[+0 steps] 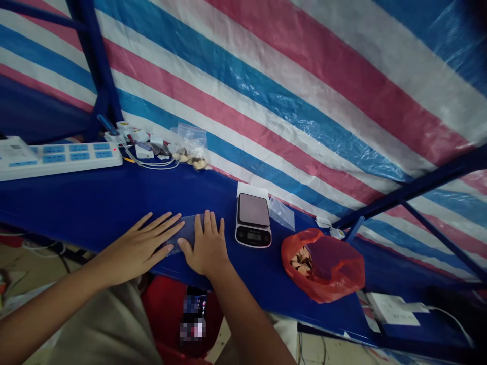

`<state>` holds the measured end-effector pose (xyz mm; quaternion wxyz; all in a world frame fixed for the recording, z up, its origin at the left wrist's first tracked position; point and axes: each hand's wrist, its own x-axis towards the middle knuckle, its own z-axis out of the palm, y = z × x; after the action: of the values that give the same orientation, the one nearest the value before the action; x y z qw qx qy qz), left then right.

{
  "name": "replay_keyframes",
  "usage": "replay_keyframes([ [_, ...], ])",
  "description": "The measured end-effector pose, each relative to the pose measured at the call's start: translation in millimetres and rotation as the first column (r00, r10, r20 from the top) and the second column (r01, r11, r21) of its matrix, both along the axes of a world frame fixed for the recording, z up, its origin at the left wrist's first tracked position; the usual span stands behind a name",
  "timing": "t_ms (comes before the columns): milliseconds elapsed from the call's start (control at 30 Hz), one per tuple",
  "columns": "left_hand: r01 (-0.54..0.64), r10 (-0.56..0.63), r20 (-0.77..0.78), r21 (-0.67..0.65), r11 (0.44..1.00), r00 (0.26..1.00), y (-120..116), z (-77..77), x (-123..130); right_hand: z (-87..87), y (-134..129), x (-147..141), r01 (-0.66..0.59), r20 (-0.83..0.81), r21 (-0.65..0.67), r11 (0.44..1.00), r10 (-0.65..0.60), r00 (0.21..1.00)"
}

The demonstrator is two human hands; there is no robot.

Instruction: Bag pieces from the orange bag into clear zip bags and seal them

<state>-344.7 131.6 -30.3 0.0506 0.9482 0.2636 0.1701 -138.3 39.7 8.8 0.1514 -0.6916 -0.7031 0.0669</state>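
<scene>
Both hands rest palm down on the blue table (213, 187), either side of a clear plastic bag (181, 234) that lies flat. My left hand (146, 244) has its fingers spread, their tips over the bag's left part. On the bag's right end lies my right hand (207, 243), fingers stretched out and the thumb pointing toward the left hand. To the right of it stands a digital kitchen scale (253, 220) with its platform bare. Further right a red plastic bag (337, 276) gapes, showing brown and pale dried pieces (302, 262) inside.
A long white power strip (81, 156) lies at the left back. Near it are a screwdriver (108, 124), cables and a zip bag (192, 139) of pale pieces. Another clear bag (282, 213) lies behind the scale. A white power adapter (393, 309) sits at the right.
</scene>
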Motion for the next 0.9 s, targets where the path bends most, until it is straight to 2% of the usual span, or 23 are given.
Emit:
replay_keyframes([
  [133, -0.032, 0.032, -0.004, 0.016, 0.999, 0.999, -2.2, -0.6, -0.8, -5.2, 3.0, 2.9, 0.086, -0.023, -0.008, 0.996, -0.086, 0.996],
  [300, -0.054, 0.055, -0.011, 0.037, 0.998, 0.998, -3.2, -1.4, -1.8, -6.6, -1.0, 2.7, 0.158, -0.090, 0.047, 0.986, -0.153, 0.984],
  [400, -0.087, 0.087, 0.011, 0.004, 0.996, 0.996, -5.3, 4.3, -1.1, 1.3, -29.6, 2.5, 0.091, -0.177, 0.151, 0.984, -0.064, 0.982],
  [467, -0.167, 0.169, 0.044, -0.044, 0.985, 0.985, -8.7, 11.3, 2.0, 6.4, -61.2, 8.7, 0.067, -0.244, 0.253, 0.965, -0.004, 0.970],
  [500, -0.227, 0.231, 0.058, -0.070, 0.971, 0.971, -11.0, 15.6, 4.7, 8.0, -79.0, 15.1, 0.111, -0.288, 0.289, 0.951, -0.024, 0.957],
  [567, -0.377, 0.385, 0.068, -0.104, 0.920, 0.920, -16.3, 25.4, 12.5, 8.1, -114.9, 35.4, 0.317, -0.405, 0.348, 0.882, -0.164, 0.900],
  [667, -0.549, 0.560, 0.033, -0.160, 0.821, 0.828, -23.5, 39.6, 26.3, 0.8, -160.8, 79.3, 0.562, -0.480, 0.291, 0.774, -0.390, 0.786],
  [767, -0.595, 0.612, -0.025, -0.271, 0.757, 0.790, -26.1, 47.5, 36.3, -11.7, -190.4, 124.4, 0.682, -0.478, 0.246, 0.688, -0.527, 0.703],
  [900, -0.590, 0.632, -0.013, -0.372, 0.717, 0.775, -22.6, 46.5, 40.7, -25.9, -203.2, 163.4, 0.786, -0.528, 0.215, 0.580, -0.608, 0.593],
])
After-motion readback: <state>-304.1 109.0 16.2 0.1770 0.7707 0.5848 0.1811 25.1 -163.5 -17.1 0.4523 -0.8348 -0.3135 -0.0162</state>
